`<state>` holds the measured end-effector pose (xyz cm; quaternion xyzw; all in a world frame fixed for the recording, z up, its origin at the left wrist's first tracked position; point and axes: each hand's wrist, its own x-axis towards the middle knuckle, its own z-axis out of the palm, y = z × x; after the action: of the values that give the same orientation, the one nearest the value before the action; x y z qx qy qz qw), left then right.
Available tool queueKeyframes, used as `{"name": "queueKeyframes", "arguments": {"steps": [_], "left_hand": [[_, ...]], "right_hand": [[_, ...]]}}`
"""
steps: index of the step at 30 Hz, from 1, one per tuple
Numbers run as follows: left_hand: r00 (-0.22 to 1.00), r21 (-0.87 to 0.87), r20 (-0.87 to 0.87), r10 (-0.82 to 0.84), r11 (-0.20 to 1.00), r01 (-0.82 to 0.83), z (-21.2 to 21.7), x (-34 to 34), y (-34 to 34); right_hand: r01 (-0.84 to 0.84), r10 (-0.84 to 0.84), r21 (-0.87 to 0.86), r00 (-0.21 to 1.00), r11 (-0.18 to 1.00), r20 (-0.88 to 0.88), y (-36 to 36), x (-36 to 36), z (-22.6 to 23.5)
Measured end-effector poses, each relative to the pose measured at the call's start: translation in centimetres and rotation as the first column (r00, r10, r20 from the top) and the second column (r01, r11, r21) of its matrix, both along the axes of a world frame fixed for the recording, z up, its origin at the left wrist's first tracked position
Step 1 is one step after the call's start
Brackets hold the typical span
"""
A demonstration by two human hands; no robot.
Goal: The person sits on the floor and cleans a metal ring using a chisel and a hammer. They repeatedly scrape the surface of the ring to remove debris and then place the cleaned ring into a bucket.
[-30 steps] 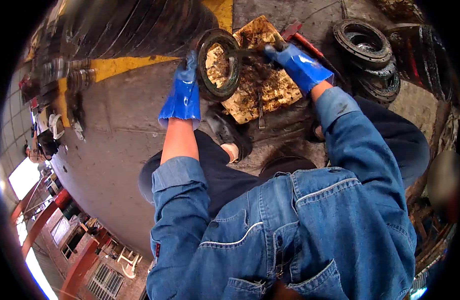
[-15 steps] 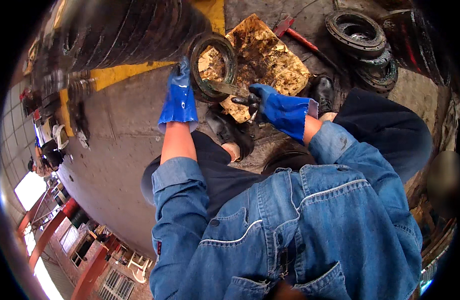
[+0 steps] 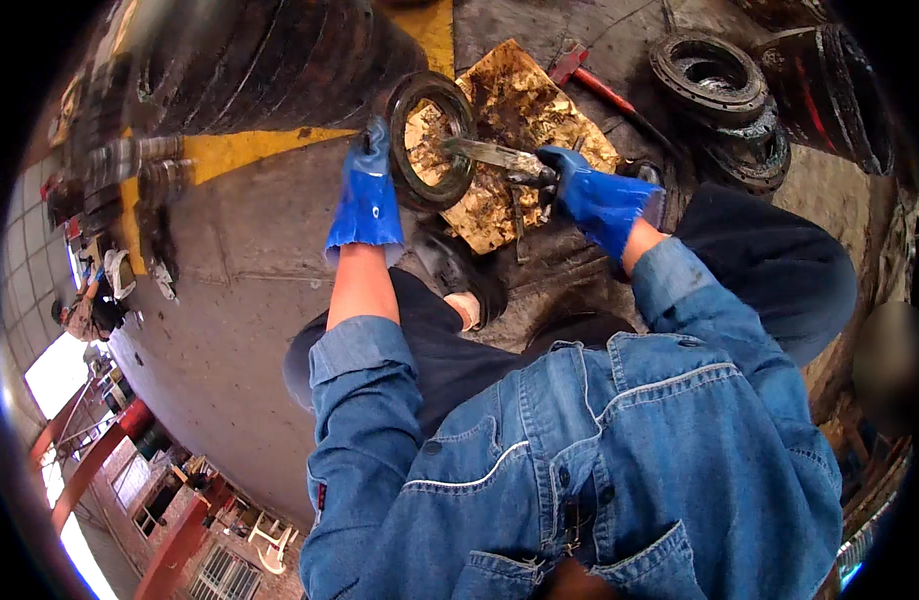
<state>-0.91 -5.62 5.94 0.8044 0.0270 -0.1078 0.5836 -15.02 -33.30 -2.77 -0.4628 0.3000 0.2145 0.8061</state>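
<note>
The left hand, in a blue glove, is closed on the left rim of a greasy metal ring, held upright on edge. The right hand, also blue-gloved, is clamped on a flat metal tool whose long axis runs nearly level from that hand leftward, its tip reaching into the ring's opening. Just below both hands sits a black shoe on the concrete floor. Behind the ring lies an oil-stained cardboard sheet. Half a second ago the right hand was lower, nearer the body; it has risen toward the ring. Beyond the right hand lie a red-handled hammer and stacked bearing rings; beyond the left, a big tyre.
</note>
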Motion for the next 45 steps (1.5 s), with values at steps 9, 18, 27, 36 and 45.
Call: {"name": "queueKeyframes", "arguments": {"steps": [9, 18, 27, 36, 45], "left_hand": [[0.991, 0.156, -0.113, -0.073, 0.984, 0.090, 0.4, 0.0, -0.1], [0.999, 0.006, -0.050, -0.003, 1.000, 0.003, -0.1, 0.2, -0.2], [0.998, -0.032, 0.058, -0.031, 0.999, 0.033, -3.1, 1.2, 2.1], [0.999, 0.156, -0.030, 0.015, 0.988, -0.010, -0.1, 0.3, 0.9], [0.996, 0.047, -0.083, -0.012, 0.999, 0.016, 2.3, -0.4, -0.7]], "right_hand": [[0.233, 0.771, -0.912, 0.488, 0.337, 0.409, -6.1, 10.1, 0.5], [-0.364, 0.623, -0.592, 0.716, 0.719, 0.317, -7.9, 7.7, 7.4], [0.077, -0.067, 0.020, 0.952, 0.997, -0.300, -4.6, 3.5, 2.9], [0.004, -0.003, 0.000, 0.912, 1.000, -0.411, -4.2, 8.3, 4.7], [0.037, -0.038, -0.045, 0.999, 0.998, -0.029, -5.3, 8.7, 6.4]]}}
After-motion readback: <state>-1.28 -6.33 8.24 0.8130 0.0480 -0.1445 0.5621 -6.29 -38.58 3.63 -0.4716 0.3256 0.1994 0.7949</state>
